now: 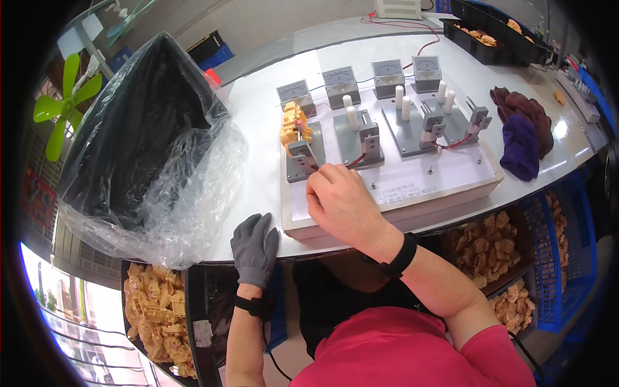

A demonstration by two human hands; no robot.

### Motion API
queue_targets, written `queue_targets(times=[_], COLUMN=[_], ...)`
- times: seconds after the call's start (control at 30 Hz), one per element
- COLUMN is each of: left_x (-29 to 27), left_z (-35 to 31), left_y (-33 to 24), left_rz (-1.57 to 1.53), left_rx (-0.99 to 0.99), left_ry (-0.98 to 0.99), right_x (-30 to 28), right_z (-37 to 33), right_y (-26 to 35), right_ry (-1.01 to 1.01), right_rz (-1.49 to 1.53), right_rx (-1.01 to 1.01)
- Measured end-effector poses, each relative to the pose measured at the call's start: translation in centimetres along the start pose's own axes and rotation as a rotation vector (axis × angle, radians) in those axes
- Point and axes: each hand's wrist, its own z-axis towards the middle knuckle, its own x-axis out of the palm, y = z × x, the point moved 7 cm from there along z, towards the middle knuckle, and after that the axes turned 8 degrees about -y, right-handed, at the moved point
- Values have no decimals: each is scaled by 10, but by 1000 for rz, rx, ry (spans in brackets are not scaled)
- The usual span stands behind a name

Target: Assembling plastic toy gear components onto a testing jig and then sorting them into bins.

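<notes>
My right hand, bare with a black wristband, is over the front of a white test board. Its fingers are curled together near a red wire; whatever is between them is hidden. Just beyond, a yellow-orange plastic part sits on the leftmost grey metal fixture. My left hand wears a grey glove and lies at the table's front edge, fingers stretched out, holding nothing. Three more fixtures stand to the right, with white pegs. Small metal toggle switches line the board's front.
Several panel meters stand along the board's back. A black bin lined with clear plastic is on the left. Purple and brown gloves lie on the right. A black tray is at the back. Containers of tan parts sit below the tabletop.
</notes>
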Motion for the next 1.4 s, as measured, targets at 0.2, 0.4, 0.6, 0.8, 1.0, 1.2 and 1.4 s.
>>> queue_targets(times=[0.2,0.4,0.6,0.8,1.0,1.2,1.4], left_x=[26,13,13,10,8,7,6], left_z=[2,-10,-3,-4,-3,-1,-1], left_y=[3,26,9,3,0,0,0], left_rz=[2,49,-9,5,-5,-16,-27], left_rx=[54,-17,5,34,19,6,17], left_ry=[-17,17,16,-10,-11,-15,-37], right_x=[-5,9,1,-1,0,-2,1], right_z=[-1,-4,-7,-4,-3,-3,-4], right_y=[-5,7,0,2,3,3,4], right_ry=[15,-27,-31,-32,-26,-28,2], right_rz=[-162,-77,-39,-47,-27,-43,-47], right_rx=[-83,-90,5,-18,-15,-46,-73])
